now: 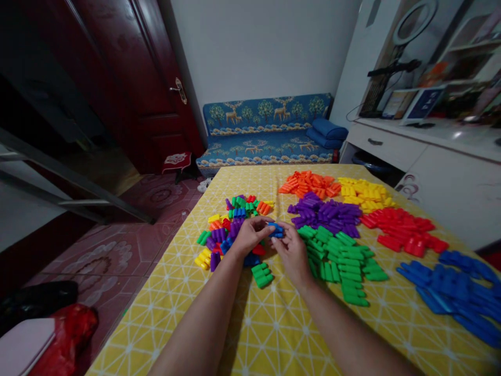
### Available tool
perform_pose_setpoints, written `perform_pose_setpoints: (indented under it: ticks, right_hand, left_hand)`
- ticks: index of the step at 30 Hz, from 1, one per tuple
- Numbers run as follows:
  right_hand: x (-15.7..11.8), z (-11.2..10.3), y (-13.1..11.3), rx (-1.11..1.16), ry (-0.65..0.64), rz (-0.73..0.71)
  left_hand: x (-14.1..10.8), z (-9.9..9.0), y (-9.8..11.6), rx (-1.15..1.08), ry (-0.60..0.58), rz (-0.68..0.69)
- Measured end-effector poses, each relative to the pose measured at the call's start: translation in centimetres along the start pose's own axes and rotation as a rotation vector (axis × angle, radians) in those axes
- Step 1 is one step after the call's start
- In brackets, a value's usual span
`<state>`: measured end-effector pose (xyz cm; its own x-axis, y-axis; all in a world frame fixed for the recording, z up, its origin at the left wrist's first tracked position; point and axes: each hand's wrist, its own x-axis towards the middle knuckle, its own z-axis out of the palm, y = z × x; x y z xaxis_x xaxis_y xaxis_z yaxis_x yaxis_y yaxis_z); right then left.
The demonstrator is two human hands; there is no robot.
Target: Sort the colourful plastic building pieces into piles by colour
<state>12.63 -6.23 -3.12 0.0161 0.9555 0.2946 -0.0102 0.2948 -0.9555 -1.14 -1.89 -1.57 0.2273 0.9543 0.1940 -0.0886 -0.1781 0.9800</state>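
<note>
Between my two hands, above the middle of the table, are small blue plastic building pieces [276, 230]. My left hand [252, 236] pinches them from the left, thumb on top. From the right, my right hand [290, 248] grips them with its fingertips. Whether they are one piece or several joined, I cannot tell. Below and left of my left hand lies a mixed-colour heap of joined pieces [237, 228], partly hidden by that hand. A green joined block [262, 275] sits apart, just under my hands. Beside my right hand spreads a green pile [344, 256].
Sorted piles lie to the right: orange [309, 184], purple [326, 213], yellow [364, 194], red [405, 230] and blue [457, 287]. A yellow patterned cloth [176, 324] covers the table. Beyond stand a blue sofa [266, 136] and, at right, a white cabinet [450, 183].
</note>
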Motion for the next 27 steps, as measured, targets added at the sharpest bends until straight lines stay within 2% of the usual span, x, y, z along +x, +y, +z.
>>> perform_pose_setpoints:
  ticks: [6,12,15,18,22,24,27]
  right_hand:
    - [0.1,-1.0,-0.7,-0.491,-0.005,-0.186]
    - [0.1,-2.5,-3.5,-0.908,-0.135,-0.153]
    - [0.2,-4.8,-4.8,-0.997,-0.107,-0.188]
    - [0.1,-9.7,-5.6,-1.023,0.053,-0.264]
    - [-1.3,-19.1,-5.4,-1.190,0.307,-0.242]
    - [-2.3,-23.6,-4.9,-1.288,0.394,-0.201]
    - [-3.6,-28.3,-4.0,-1.396,0.366,-0.164]
  left_hand:
    - [0.0,-0.1,-0.2,-0.010,-0.033,0.003]
    - [-0.3,0.2,0.5,-0.018,-0.109,-0.014]
    - [-0.4,0.2,1.1,0.035,-0.065,0.018]
    - [-0.3,0.1,1.3,0.026,0.007,0.024]
    - [-0.1,0.1,1.1,0.001,0.017,-0.009]
    - [-0.1,0.1,1.1,-0.008,0.010,-0.019]
    - [-0.1,0.2,1.2,-0.011,0.016,-0.021]
